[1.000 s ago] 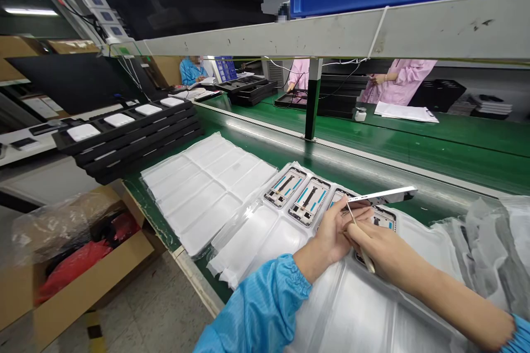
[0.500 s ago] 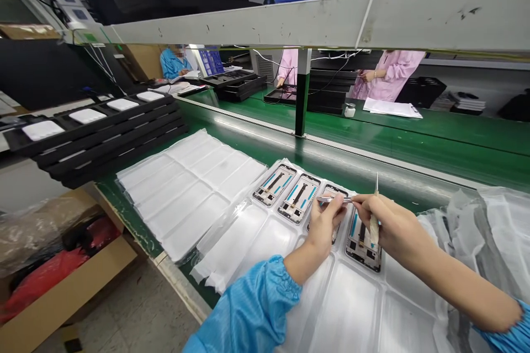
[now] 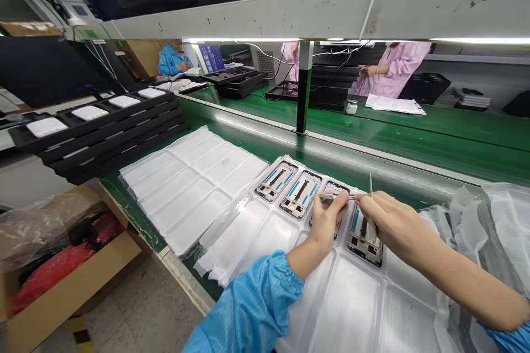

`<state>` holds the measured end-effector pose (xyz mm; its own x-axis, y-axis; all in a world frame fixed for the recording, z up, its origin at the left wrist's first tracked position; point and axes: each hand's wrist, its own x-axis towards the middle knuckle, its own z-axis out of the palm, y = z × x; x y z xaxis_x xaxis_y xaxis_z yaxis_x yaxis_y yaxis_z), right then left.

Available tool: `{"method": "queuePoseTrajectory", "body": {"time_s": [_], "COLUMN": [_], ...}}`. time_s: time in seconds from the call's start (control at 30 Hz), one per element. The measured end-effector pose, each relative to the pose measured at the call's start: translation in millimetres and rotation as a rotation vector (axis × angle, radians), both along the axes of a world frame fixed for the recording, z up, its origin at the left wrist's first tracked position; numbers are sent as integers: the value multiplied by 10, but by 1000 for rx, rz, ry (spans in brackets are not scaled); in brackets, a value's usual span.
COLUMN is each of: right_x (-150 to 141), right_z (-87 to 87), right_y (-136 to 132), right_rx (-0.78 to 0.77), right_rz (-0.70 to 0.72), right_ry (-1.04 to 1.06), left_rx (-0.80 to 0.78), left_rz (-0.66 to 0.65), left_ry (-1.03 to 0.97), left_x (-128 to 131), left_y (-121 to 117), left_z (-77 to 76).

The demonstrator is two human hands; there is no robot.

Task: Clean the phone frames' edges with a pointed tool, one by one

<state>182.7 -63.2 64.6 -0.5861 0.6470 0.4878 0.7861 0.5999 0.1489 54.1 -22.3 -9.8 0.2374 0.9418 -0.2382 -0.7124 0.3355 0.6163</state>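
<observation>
My left hand (image 3: 327, 219) is closed, pinching a thin, flat, silver-edged phone part (image 3: 326, 196) seen nearly edge-on. Closed as well, my right hand (image 3: 379, 212) meets that part's right end with its fingertips. A pale pointed tool (image 3: 371, 183), perhaps tweezers, stands up out of the right hand, its wider end below the fingers. Under both hands lies a white plastic-film-covered tray (image 3: 351, 292). Its back row holds phone frames with blue strips: one (image 3: 276, 181) at left, another (image 3: 301, 194) beside it, one (image 3: 337, 187) partly hidden by my left hand, and one (image 3: 364, 248) below my right.
A second white tray (image 3: 186, 187) lies to the left, near stacked black trays (image 3: 111, 127). Crumpled film (image 3: 505, 231) is at right. A shelf beam (image 3: 248, 22) and post (image 3: 304, 88) stand ahead. Co-workers in blue and pink sit beyond. An open carton (image 3: 78, 287) is lower left.
The view has shifted slightly. Both hands keep nearly the same place and hold; the pointed tool leans a little differently in my right hand.
</observation>
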Motion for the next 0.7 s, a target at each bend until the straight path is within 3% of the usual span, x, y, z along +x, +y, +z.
{"method": "queuePoseTrajectory", "body": {"time_s": [0.7], "right_x": [-46], "right_z": [44], "right_y": [-26], "right_rx": [65], "right_rz": [19], "right_ry": [-99], "left_rx": [52], "left_rz": [8], "left_ry": [51], "left_x": [10], "left_y": [-17], "left_z": [-16]}}
